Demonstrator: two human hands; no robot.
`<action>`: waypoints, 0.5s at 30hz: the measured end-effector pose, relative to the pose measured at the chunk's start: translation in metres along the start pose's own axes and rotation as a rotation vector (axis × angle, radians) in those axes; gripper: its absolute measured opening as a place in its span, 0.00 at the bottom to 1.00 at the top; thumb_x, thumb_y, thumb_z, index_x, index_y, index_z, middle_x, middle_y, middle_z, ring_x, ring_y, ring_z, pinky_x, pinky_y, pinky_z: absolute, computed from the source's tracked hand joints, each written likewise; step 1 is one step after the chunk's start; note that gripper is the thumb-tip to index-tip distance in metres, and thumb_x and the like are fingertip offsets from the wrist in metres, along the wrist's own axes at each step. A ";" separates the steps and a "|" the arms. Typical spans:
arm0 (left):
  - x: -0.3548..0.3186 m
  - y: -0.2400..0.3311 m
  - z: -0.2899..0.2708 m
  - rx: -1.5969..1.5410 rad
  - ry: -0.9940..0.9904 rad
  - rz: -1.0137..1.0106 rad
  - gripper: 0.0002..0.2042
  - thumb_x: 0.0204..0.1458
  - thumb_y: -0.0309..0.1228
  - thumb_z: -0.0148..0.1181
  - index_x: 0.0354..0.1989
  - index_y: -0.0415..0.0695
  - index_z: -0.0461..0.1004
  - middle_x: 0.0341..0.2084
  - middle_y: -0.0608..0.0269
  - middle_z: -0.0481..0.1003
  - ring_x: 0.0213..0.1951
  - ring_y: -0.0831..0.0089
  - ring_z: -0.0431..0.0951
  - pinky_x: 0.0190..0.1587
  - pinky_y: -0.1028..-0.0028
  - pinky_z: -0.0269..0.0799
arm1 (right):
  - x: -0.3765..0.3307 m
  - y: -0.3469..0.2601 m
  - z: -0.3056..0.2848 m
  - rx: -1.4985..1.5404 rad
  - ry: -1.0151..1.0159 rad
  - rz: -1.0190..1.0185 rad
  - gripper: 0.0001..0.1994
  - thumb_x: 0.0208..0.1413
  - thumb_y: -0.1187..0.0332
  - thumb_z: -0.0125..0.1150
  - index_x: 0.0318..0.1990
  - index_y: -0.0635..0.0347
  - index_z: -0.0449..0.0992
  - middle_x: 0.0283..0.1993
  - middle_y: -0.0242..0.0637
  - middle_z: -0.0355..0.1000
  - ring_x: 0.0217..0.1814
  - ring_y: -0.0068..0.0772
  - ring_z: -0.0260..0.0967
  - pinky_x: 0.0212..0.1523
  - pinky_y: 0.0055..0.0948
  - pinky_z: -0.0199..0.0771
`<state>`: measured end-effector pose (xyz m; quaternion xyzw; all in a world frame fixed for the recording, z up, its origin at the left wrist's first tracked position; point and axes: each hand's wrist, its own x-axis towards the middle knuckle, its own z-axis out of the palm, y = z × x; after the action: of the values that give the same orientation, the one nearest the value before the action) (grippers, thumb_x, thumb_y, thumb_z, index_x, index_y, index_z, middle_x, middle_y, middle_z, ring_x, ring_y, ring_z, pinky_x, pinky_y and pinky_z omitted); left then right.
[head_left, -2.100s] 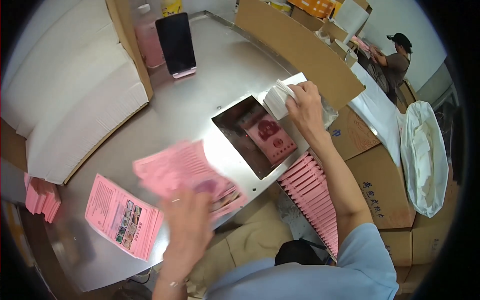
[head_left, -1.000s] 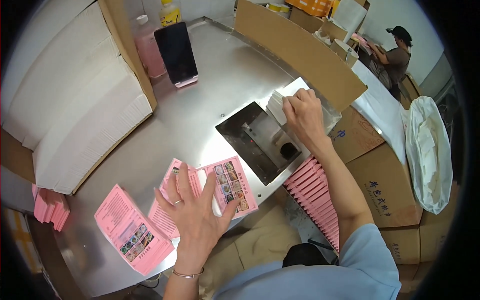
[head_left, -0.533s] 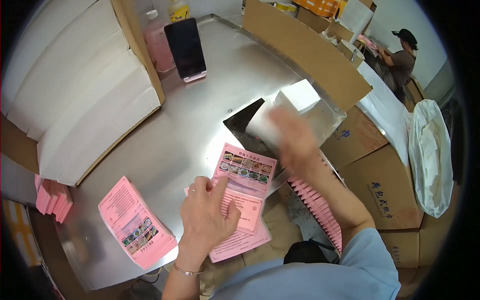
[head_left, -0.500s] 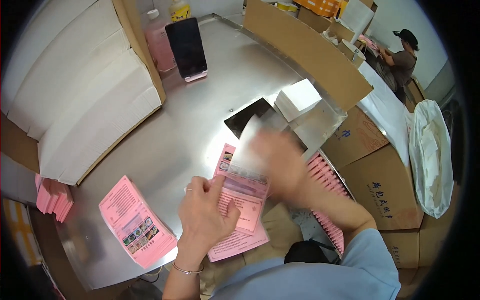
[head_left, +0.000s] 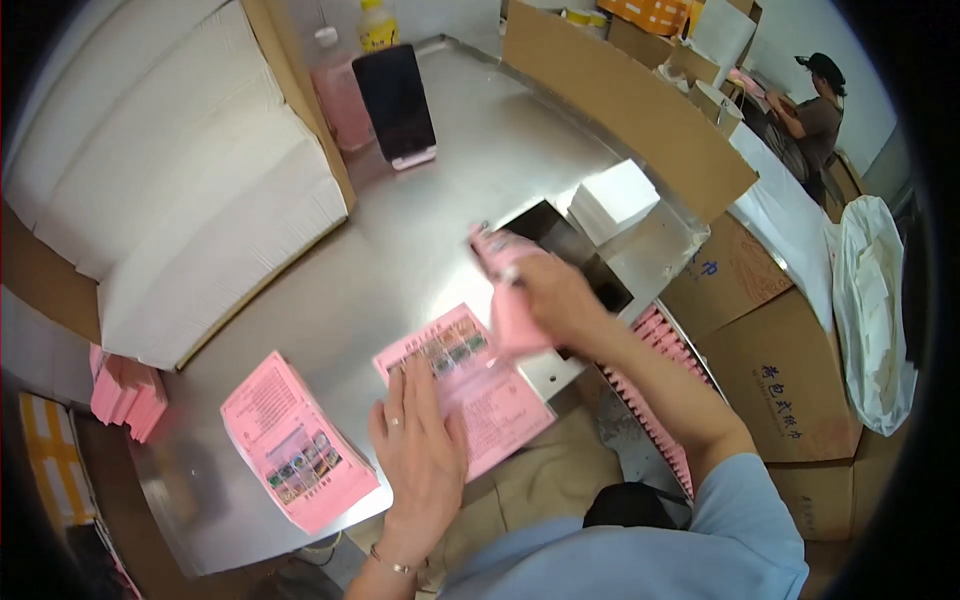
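My left hand (head_left: 425, 440) lies with its fingers stretched flat on a pink printed sheet (head_left: 505, 415) at the table's near edge. The sheet bears small pictures and rows of text. Just beyond it, my right hand (head_left: 562, 303) grips a folded pink paper packet (head_left: 513, 315), held tilted and smeared by motion. A dark square pad (head_left: 540, 222) sits behind that hand, partly covered by it. To the left of my left hand rests a thick stack of similar pink sheets (head_left: 290, 440).
A block of white squares (head_left: 615, 200) stands by the pad. Beyond are a phone on a stand (head_left: 395, 105) and bottles. A tray of pink packets (head_left: 655, 425) lies under my right forearm. Cartons (head_left: 780, 370) line the right; white paper stacks (head_left: 230, 220) fill a left box.
My right hand has gone from a white sheet to the folded pink packet, now lifted clear. My left hand, earlier pressing a folded pink piece, now lies flat on an open sheet.
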<state>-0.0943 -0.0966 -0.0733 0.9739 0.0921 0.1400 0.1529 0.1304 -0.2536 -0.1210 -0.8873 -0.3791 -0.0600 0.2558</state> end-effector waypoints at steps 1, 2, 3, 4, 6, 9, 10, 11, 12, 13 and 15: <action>0.004 -0.001 0.001 -0.014 -0.016 0.000 0.35 0.54 0.28 0.63 0.70 0.34 0.56 0.65 0.43 0.64 0.67 0.49 0.62 0.64 0.47 0.56 | 0.004 0.011 -0.011 0.151 -0.036 0.117 0.08 0.56 0.66 0.58 0.39 0.58 0.79 0.38 0.53 0.78 0.43 0.53 0.78 0.47 0.51 0.77; 0.013 -0.003 0.005 -0.016 0.028 0.035 0.35 0.54 0.27 0.63 0.70 0.35 0.56 0.65 0.43 0.64 0.67 0.48 0.63 0.64 0.45 0.56 | -0.004 0.013 -0.017 -0.026 -0.159 0.149 0.08 0.55 0.66 0.58 0.34 0.59 0.79 0.32 0.51 0.77 0.36 0.54 0.77 0.40 0.50 0.77; 0.024 -0.006 0.009 -0.011 0.092 0.074 0.35 0.53 0.27 0.63 0.70 0.36 0.56 0.65 0.43 0.65 0.67 0.47 0.63 0.64 0.44 0.56 | -0.001 0.008 -0.031 -0.204 -0.265 0.166 0.08 0.54 0.66 0.59 0.30 0.60 0.80 0.26 0.50 0.76 0.30 0.56 0.77 0.33 0.50 0.77; 0.029 -0.008 0.004 -0.160 0.090 0.030 0.30 0.54 0.26 0.62 0.66 0.37 0.63 0.64 0.42 0.65 0.66 0.44 0.62 0.65 0.43 0.55 | -0.008 -0.006 -0.042 -0.349 -0.331 0.045 0.09 0.55 0.65 0.59 0.28 0.59 0.80 0.26 0.49 0.76 0.32 0.53 0.78 0.32 0.50 0.74; 0.016 -0.012 -0.009 -0.145 0.159 0.037 0.27 0.54 0.26 0.62 0.63 0.37 0.66 0.64 0.41 0.65 0.66 0.42 0.62 0.65 0.43 0.55 | -0.015 -0.015 -0.052 -0.256 0.113 -0.035 0.08 0.54 0.64 0.63 0.34 0.59 0.80 0.30 0.44 0.77 0.34 0.49 0.77 0.36 0.47 0.73; -0.001 -0.008 -0.009 -0.019 0.151 0.043 0.22 0.53 0.27 0.60 0.59 0.37 0.71 0.64 0.39 0.65 0.65 0.39 0.62 0.64 0.43 0.57 | -0.001 -0.020 -0.094 -0.580 0.562 -0.105 0.10 0.54 0.64 0.65 0.40 0.58 0.78 0.41 0.39 0.76 0.50 0.43 0.72 0.48 0.46 0.68; -0.001 -0.004 -0.007 0.087 0.095 0.057 0.21 0.53 0.27 0.59 0.57 0.36 0.73 0.63 0.38 0.65 0.64 0.38 0.63 0.63 0.43 0.58 | 0.003 0.006 -0.093 -0.653 0.530 -0.005 0.08 0.55 0.65 0.65 0.37 0.59 0.79 0.42 0.39 0.73 0.52 0.41 0.68 0.51 0.47 0.64; 0.004 -0.004 -0.004 0.074 0.098 0.076 0.21 0.53 0.27 0.59 0.57 0.36 0.73 0.63 0.38 0.65 0.64 0.38 0.63 0.63 0.43 0.58 | 0.001 0.027 -0.088 -0.673 0.536 0.007 0.08 0.55 0.65 0.65 0.37 0.59 0.79 0.42 0.39 0.73 0.52 0.41 0.68 0.51 0.47 0.64; 0.006 -0.003 -0.001 0.067 0.091 0.080 0.22 0.53 0.27 0.59 0.57 0.36 0.72 0.63 0.36 0.64 0.64 0.38 0.63 0.63 0.44 0.59 | 0.004 0.038 -0.085 -0.629 0.519 0.009 0.07 0.55 0.65 0.65 0.36 0.59 0.79 0.39 0.38 0.72 0.49 0.41 0.68 0.50 0.47 0.64; 0.008 -0.003 0.001 0.061 0.083 0.083 0.22 0.52 0.27 0.58 0.58 0.35 0.71 0.63 0.35 0.64 0.64 0.38 0.63 0.62 0.44 0.61 | 0.005 0.046 -0.083 -0.585 0.501 0.011 0.07 0.55 0.66 0.65 0.35 0.59 0.79 0.36 0.38 0.70 0.45 0.41 0.68 0.48 0.46 0.64; 0.019 -0.006 0.003 0.055 0.106 0.115 0.22 0.52 0.26 0.58 0.58 0.34 0.71 0.63 0.34 0.64 0.64 0.38 0.64 0.61 0.45 0.62 | 0.004 0.053 -0.081 -0.511 0.489 0.019 0.06 0.55 0.67 0.64 0.34 0.60 0.79 0.34 0.39 0.68 0.42 0.42 0.66 0.45 0.45 0.65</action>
<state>-0.0768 -0.0871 -0.0732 0.9726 0.0478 0.1975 0.1129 0.1778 -0.3225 -0.0712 -0.8855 -0.2712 -0.3612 0.1091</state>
